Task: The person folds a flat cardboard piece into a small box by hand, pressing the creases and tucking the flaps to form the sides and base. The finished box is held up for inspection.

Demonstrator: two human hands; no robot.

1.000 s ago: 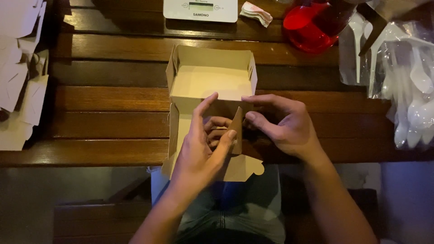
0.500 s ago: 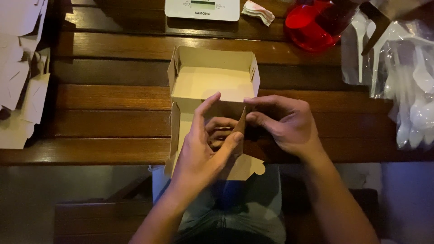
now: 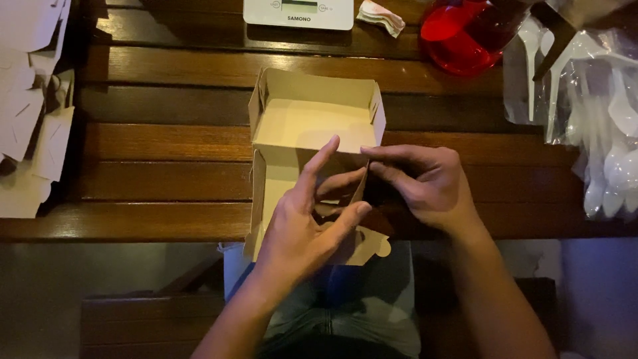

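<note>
The left hand covers much of the near half of the cardboard box, hiding its right wall's lower part. The white scale and red container are cut off by the far edge; the stacked flat cardboard by the left edge.
</note>
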